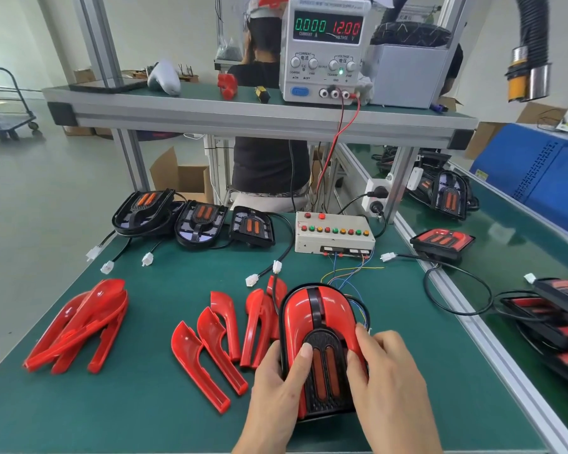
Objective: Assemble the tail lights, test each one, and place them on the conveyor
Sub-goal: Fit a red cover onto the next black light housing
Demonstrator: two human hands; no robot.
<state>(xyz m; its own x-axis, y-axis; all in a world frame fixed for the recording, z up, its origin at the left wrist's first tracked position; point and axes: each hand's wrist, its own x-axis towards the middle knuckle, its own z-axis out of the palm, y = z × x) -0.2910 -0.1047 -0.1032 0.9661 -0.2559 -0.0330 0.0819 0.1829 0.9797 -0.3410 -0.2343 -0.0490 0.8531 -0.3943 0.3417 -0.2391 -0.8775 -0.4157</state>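
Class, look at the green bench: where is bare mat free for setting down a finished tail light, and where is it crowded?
Free: the strip between the stacked red lenses and the loose red lenses, and the near right corner beside the right hand. Crowded: the back row of black housings with trailing white connectors, and around the test box.

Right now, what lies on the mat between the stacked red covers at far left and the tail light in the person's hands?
In the head view, loose red covers lie there on the green mat, beside the stacked covers and the tail light.
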